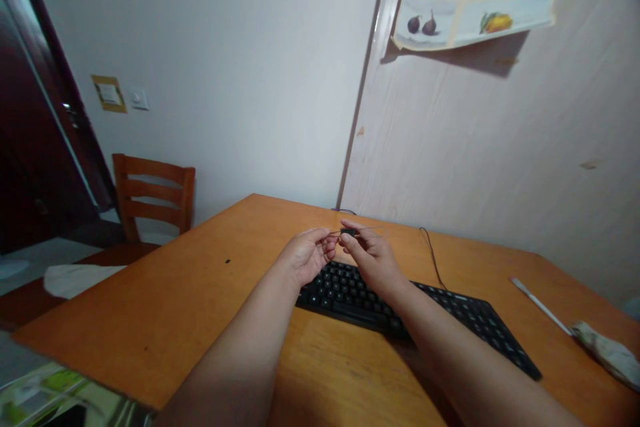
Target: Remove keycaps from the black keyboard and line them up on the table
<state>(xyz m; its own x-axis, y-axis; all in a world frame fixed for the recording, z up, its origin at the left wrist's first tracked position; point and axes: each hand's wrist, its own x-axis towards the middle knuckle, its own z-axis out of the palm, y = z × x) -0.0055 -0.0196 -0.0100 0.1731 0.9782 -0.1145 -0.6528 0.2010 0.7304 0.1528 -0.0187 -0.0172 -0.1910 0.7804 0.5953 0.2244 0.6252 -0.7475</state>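
Over the keyboard (345,290), short of the far edge of the desk (210,320), the right hand (374,255) pinches a small black piece (349,232), the left hand (309,256) apparently a thin strand (335,233).

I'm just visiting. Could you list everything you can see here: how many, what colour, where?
Keyboard: 1, black, on the table, below the hands
Small piece: 1, black, in the right hand's fingers; too small to name
Tiny chip: 1, black, table's left half
Cord: at least 1, dark, behind the keyboard
Slender stick: 1, white, table's right side
Crumpled cloth: 1, whitish, far right
Table: 1, orange-brown, centre
Chair: 1, reddish-brown, left
Wall plates: 2, white, one tan-bordered, left wall
Fruit poster: 1, multicoloured, upper right
Door: 1, dark, far left
Clutter: count unclear, green and white, lower left
Left hand: 1, bare, centre
Right hand: 1, bare, beside it
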